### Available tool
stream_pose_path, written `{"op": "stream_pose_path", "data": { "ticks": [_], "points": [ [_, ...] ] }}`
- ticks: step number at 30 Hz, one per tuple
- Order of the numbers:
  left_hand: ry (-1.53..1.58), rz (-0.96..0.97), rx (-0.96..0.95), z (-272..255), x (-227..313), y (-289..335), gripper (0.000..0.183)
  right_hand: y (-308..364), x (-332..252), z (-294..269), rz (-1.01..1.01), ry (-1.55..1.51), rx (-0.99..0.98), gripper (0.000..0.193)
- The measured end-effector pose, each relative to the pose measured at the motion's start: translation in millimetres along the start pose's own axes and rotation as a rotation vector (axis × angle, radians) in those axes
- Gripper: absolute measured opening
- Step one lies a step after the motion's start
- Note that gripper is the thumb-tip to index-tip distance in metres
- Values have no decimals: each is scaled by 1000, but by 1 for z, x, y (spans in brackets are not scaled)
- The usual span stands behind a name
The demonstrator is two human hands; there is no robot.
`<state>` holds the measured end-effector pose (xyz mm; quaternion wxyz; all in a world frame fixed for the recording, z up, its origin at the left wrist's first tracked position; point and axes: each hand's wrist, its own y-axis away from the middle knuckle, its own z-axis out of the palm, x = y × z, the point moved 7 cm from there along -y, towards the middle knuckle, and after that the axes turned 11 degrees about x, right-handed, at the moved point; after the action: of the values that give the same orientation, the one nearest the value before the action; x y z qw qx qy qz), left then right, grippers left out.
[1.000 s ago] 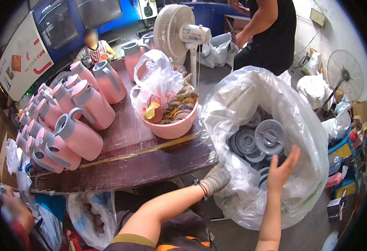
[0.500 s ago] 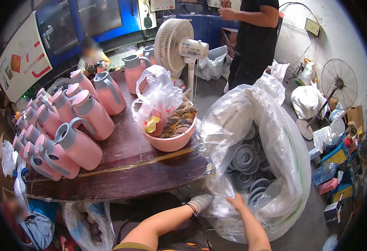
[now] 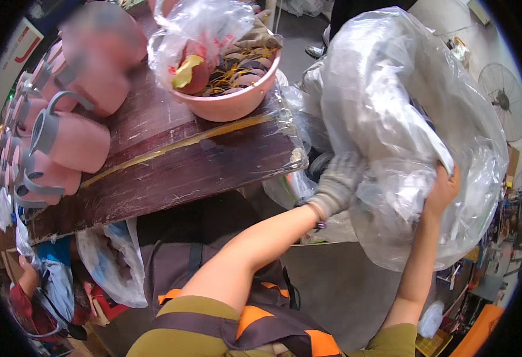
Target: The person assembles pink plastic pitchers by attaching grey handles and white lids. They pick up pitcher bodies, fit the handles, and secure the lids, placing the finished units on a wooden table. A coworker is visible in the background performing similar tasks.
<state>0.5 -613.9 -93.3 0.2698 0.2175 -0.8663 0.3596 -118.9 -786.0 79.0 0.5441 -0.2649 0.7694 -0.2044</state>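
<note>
A large clear plastic bag (image 3: pixel 386 137) stands at the right of the table, its mouth partly folded over. My bare right hand (image 3: pixel 442 190) is closed on the bag's edge, with the thumb up near the rim. My left hand (image 3: pixel 339 181), in a grey knit glove with bracelets at the wrist, is against the bag's near left side; its fingers are blurred. The folded plastic hides most of what is inside. Beside the left glove, dark round parts (image 3: pixel 319 165) show low down between the bag and the table corner.
The dark wooden table (image 3: pixel 213 157) at left has a taped corner near my left hand. On it are a pink basin (image 3: pixel 231 107) of round pieces and several pink jugs (image 3: pixel 73 143). Another person's hand (image 3: pixel 29 276) shows at lower left. A fan (image 3: pixel 502 98) stands far right.
The view has swung down and right. The bag's open mouth, which showed grey rings inside, is now mostly folded over. My right hand has moved up and right with the bag's edge.
</note>
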Motion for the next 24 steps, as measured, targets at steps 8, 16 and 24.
{"op": "stream_pose_path", "data": {
  "ticks": [8,16,24],
  "points": [
    [178,-526,1,-124,-53,94,47,189,12,61,63,100,-403,32],
    [495,-958,-308,-38,-42,44,58,270,11,69,9,232,-530,30],
    [182,-266,-262,-47,31,-68,28,180,-51,26,301,-224,-103,17]
  ]
}}
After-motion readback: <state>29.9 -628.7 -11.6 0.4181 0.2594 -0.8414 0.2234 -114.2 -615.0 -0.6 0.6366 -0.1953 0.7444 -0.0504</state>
